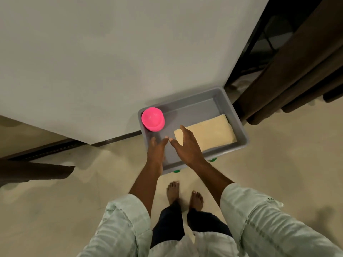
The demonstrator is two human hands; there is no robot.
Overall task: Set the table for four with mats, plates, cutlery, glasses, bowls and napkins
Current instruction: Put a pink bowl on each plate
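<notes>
- Grey tray (pixel 235 115) sits on the floor (pixel 278 164) against the wall.
- Pink bowls (pixel 152 119), apparently a nested stack, occupy the tray's far left corner.
- Folded beige napkins (pixel 211 133) lie along the tray's right side.
- Left hand (pixel 156 149): grip open, fingers extended above the tray's near left edge, holding nothing.
- Right hand (pixel 187 145): grip open, fingers spread above the napkins' left edge.

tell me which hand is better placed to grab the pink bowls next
Left, I'd judge. The left hand hovers open just below the bowls at the tray's left end. The right hand is open too, but reaches over the napkins, farther from them.
</notes>
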